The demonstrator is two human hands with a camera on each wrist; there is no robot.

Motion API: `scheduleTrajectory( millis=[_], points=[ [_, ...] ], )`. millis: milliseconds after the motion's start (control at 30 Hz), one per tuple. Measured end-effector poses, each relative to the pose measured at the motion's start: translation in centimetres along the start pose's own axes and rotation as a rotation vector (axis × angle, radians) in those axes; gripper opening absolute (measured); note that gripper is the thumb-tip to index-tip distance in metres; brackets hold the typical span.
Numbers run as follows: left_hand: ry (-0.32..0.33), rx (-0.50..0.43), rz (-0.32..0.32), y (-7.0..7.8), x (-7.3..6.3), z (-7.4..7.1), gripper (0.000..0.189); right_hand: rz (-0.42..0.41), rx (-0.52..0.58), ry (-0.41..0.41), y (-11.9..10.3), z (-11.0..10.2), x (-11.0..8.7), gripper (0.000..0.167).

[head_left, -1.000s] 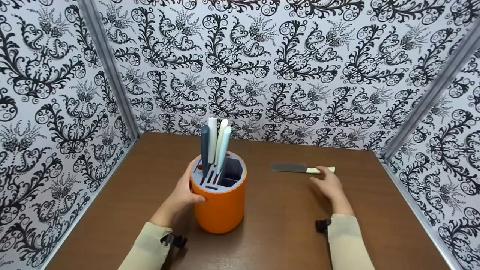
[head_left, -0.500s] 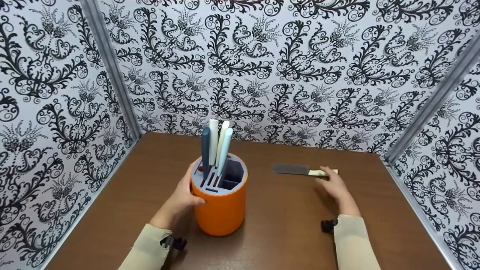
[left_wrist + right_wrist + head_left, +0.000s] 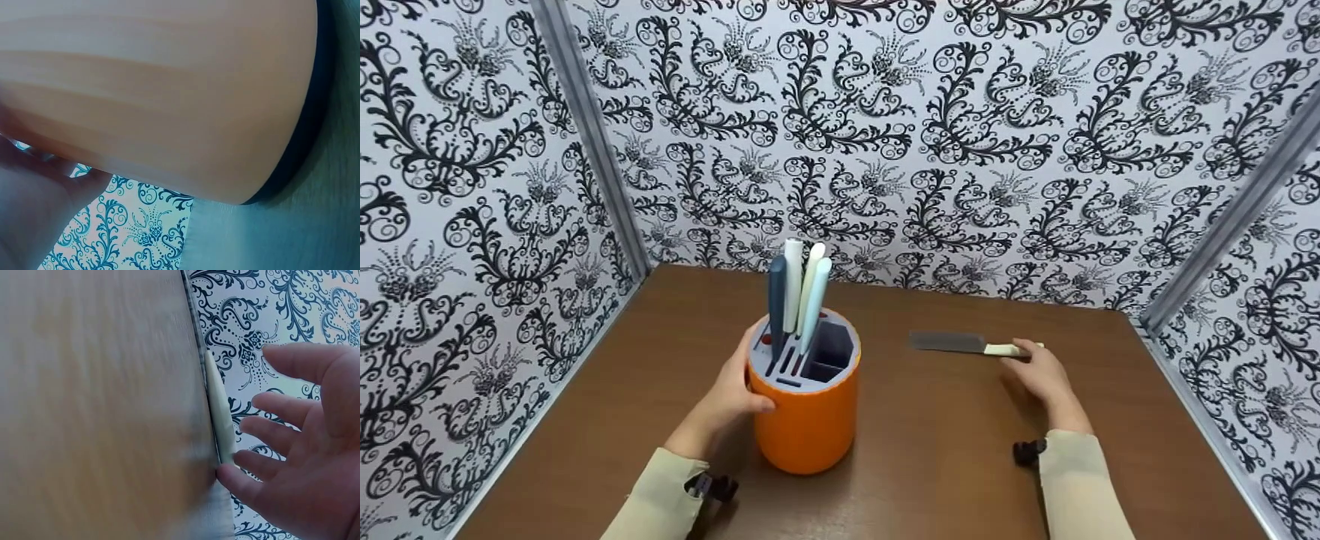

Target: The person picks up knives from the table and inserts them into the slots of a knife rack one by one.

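An orange round knife block with a grey slotted top stands mid-table and fills the left wrist view. Several knife handles, dark blue, white and pale blue, stick up from its slots. My left hand grips the block's left side, thumb on the front; the palm lies against it. A cleaver lies flat to the right, grey blade pointing left, cream handle. My right hand has straight, spread fingers, and a fingertip touches the handle.
The brown wooden table is boxed in by patterned black-and-white walls at the left, back and right. Bare tabletop lies between the block and the cleaver and along the front edge.
My right hand has moved forward to the cleaver's handle, and its fingers now reach it. The left hand stays on the block; the cleaver has not moved.
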State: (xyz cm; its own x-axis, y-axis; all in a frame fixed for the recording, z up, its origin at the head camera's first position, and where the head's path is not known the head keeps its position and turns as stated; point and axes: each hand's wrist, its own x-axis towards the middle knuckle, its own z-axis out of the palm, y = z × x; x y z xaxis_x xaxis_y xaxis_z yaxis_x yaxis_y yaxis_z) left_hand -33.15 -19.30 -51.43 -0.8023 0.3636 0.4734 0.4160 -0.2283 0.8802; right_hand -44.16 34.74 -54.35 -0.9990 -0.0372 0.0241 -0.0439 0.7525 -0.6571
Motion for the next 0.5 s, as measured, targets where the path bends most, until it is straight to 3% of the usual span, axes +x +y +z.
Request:
scheduleTrajectory(
  millis=[267, 500],
  points=[
    [-0.009, 0.003, 0.021, -0.2, 0.1, 0.0, 0.126, 0.053, 0.014, -0.004, 0.9, -1.0, 0.5, 0.067],
    [-0.003, -0.007, 0.019, -0.3, 0.1, 0.0, 0.127, -0.014, -0.119, 0.015, 1.4, -1.3, 0.4, 0.062]
  ],
)
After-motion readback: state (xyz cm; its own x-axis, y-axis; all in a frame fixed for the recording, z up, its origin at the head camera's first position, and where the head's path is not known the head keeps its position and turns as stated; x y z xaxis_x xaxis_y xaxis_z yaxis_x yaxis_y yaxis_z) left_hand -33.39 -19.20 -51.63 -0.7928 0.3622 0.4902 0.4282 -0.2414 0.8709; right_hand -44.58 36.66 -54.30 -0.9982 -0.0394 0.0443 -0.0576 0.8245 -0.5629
